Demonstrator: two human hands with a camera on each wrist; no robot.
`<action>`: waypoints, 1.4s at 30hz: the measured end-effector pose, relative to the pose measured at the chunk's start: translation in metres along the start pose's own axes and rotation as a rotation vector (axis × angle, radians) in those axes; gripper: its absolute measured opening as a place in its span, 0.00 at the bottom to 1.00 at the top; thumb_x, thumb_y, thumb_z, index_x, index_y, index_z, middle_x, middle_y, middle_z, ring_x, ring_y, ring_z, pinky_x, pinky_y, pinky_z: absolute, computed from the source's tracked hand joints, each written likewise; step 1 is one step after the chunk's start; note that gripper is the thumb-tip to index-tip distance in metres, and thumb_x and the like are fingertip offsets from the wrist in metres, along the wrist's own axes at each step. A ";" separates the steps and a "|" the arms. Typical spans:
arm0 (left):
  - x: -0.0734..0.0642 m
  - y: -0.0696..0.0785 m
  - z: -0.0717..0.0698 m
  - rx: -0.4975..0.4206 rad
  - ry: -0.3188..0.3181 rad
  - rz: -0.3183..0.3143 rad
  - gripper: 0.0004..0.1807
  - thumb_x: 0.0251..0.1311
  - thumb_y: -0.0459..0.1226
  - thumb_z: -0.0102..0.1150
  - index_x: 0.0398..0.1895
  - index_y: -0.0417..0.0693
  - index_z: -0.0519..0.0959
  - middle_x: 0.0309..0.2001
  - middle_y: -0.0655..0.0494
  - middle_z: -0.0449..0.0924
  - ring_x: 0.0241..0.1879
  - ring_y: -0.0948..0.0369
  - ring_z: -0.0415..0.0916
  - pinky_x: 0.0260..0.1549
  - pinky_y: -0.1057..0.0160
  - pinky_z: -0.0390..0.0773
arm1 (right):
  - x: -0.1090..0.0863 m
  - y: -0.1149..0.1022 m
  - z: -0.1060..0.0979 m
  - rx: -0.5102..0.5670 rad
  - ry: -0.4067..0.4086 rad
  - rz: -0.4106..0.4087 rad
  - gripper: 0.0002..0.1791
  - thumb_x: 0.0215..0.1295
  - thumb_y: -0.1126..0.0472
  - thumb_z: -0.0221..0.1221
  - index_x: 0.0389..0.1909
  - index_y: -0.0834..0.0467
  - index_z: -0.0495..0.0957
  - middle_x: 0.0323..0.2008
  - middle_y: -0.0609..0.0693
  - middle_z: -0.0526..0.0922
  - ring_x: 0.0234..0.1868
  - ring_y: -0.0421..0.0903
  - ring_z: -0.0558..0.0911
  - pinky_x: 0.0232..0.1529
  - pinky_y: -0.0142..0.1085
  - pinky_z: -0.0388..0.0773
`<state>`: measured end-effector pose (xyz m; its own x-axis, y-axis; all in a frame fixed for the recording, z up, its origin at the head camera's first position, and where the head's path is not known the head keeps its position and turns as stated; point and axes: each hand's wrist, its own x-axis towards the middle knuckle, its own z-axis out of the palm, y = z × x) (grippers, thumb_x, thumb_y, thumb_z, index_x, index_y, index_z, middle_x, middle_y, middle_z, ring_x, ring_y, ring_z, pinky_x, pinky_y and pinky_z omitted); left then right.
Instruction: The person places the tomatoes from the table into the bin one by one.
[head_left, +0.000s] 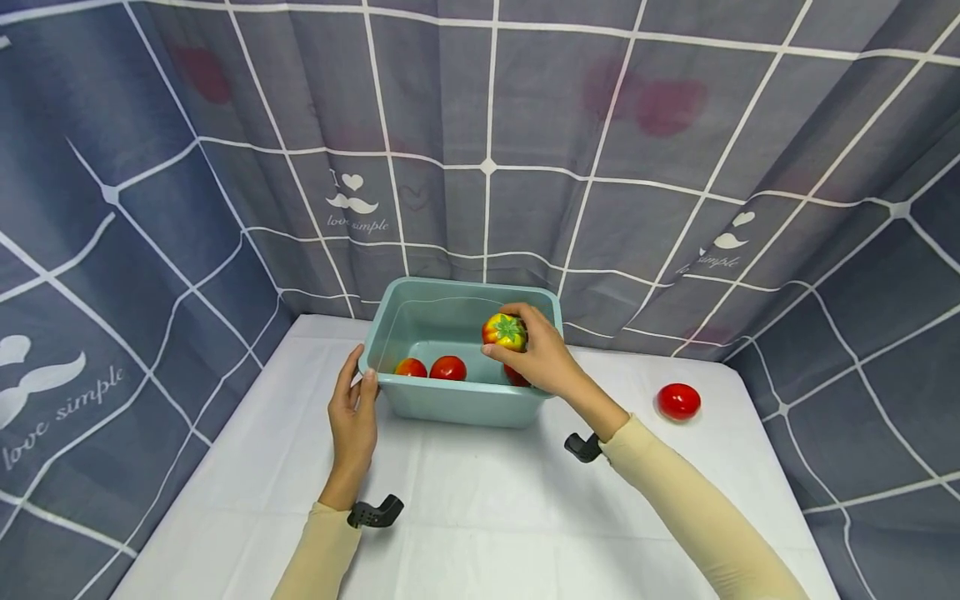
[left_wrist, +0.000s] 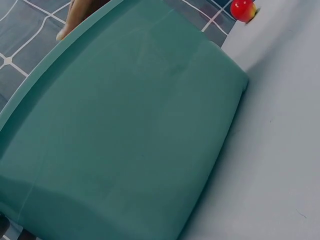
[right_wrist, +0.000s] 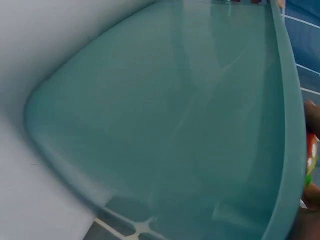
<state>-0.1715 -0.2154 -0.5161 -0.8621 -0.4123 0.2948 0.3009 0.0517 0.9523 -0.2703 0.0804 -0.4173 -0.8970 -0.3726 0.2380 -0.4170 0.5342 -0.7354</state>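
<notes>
A light teal plastic bin (head_left: 457, 404) stands on the table, and its outer wall fills most of both wrist views. My right hand (head_left: 546, 354) holds a red and yellow tomato (head_left: 506, 332) with a green star-shaped top, over the bin's right part. In the right wrist view only a sliver of that tomato (right_wrist: 311, 155) shows past the rim. Inside the bin lie a red-orange tomato (head_left: 411, 367), a red tomato (head_left: 448, 367) and another red tomato (head_left: 515, 377), partly covered by my right hand. My left hand (head_left: 354, 421) touches the bin's front left corner, fingers fairly straight.
One more red tomato (head_left: 678, 402) lies on the white-covered table (head_left: 480, 508), right of the bin. Grey-blue curtains (head_left: 450, 200) with white lines hang close behind the bin and along both sides. Each wrist carries a black camera mount (head_left: 375, 512).
</notes>
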 end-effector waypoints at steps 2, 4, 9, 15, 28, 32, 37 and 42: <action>0.000 0.001 0.000 0.005 0.002 0.001 0.28 0.83 0.40 0.54 0.82 0.62 0.69 0.79 0.55 0.68 0.73 0.52 0.74 0.63 0.75 0.81 | 0.007 -0.003 0.004 -0.027 -0.038 -0.009 0.38 0.66 0.41 0.74 0.71 0.50 0.73 0.61 0.49 0.78 0.57 0.52 0.78 0.52 0.45 0.85; 0.001 0.002 -0.001 0.007 0.006 0.003 0.27 0.83 0.40 0.54 0.82 0.61 0.69 0.80 0.55 0.68 0.74 0.51 0.74 0.63 0.76 0.81 | 0.014 -0.006 0.008 -0.042 -0.067 -0.021 0.37 0.67 0.41 0.73 0.71 0.49 0.72 0.61 0.49 0.78 0.56 0.52 0.78 0.51 0.45 0.86; 0.002 0.005 -0.001 -0.001 0.015 0.001 0.28 0.83 0.39 0.54 0.82 0.60 0.69 0.79 0.54 0.68 0.74 0.48 0.73 0.63 0.77 0.80 | 0.027 -0.015 0.015 -0.071 -0.103 -0.058 0.38 0.67 0.42 0.74 0.72 0.51 0.71 0.62 0.51 0.78 0.54 0.52 0.81 0.52 0.44 0.87; 0.001 0.005 0.002 0.009 0.004 0.001 0.28 0.83 0.40 0.54 0.82 0.62 0.69 0.79 0.56 0.69 0.74 0.49 0.73 0.62 0.77 0.81 | 0.029 -0.015 0.017 -0.054 -0.108 -0.065 0.41 0.67 0.43 0.74 0.75 0.53 0.70 0.69 0.51 0.77 0.63 0.54 0.80 0.62 0.49 0.86; -0.001 0.002 0.001 0.015 0.002 0.003 0.27 0.83 0.40 0.54 0.82 0.63 0.69 0.79 0.57 0.69 0.72 0.50 0.75 0.63 0.74 0.81 | 0.008 0.009 -0.001 0.020 -0.039 -0.072 0.36 0.71 0.51 0.72 0.75 0.55 0.70 0.71 0.54 0.77 0.72 0.55 0.78 0.75 0.52 0.80; -0.002 0.002 0.000 0.021 0.013 -0.010 0.27 0.83 0.41 0.54 0.82 0.62 0.69 0.78 0.55 0.70 0.72 0.49 0.75 0.63 0.76 0.81 | -0.004 0.025 -0.012 0.049 0.050 -0.063 0.32 0.72 0.52 0.72 0.72 0.54 0.73 0.69 0.52 0.80 0.72 0.55 0.79 0.74 0.51 0.81; 0.000 0.002 0.000 0.021 0.013 -0.004 0.28 0.84 0.41 0.53 0.83 0.57 0.68 0.79 0.56 0.68 0.72 0.48 0.75 0.62 0.78 0.81 | -0.022 0.054 -0.033 0.078 0.278 -0.042 0.24 0.73 0.57 0.70 0.65 0.59 0.79 0.63 0.56 0.85 0.68 0.56 0.82 0.74 0.54 0.79; 0.000 0.002 0.001 0.017 0.014 -0.003 0.28 0.84 0.42 0.54 0.83 0.57 0.68 0.80 0.57 0.68 0.72 0.50 0.75 0.62 0.78 0.81 | -0.047 0.093 -0.055 0.068 0.436 0.046 0.20 0.75 0.59 0.67 0.63 0.62 0.80 0.61 0.61 0.85 0.66 0.58 0.82 0.76 0.54 0.76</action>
<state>-0.1716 -0.2141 -0.5143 -0.8570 -0.4255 0.2907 0.2911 0.0656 0.9544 -0.2748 0.1897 -0.4618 -0.8985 0.0134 0.4387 -0.3775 0.4865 -0.7879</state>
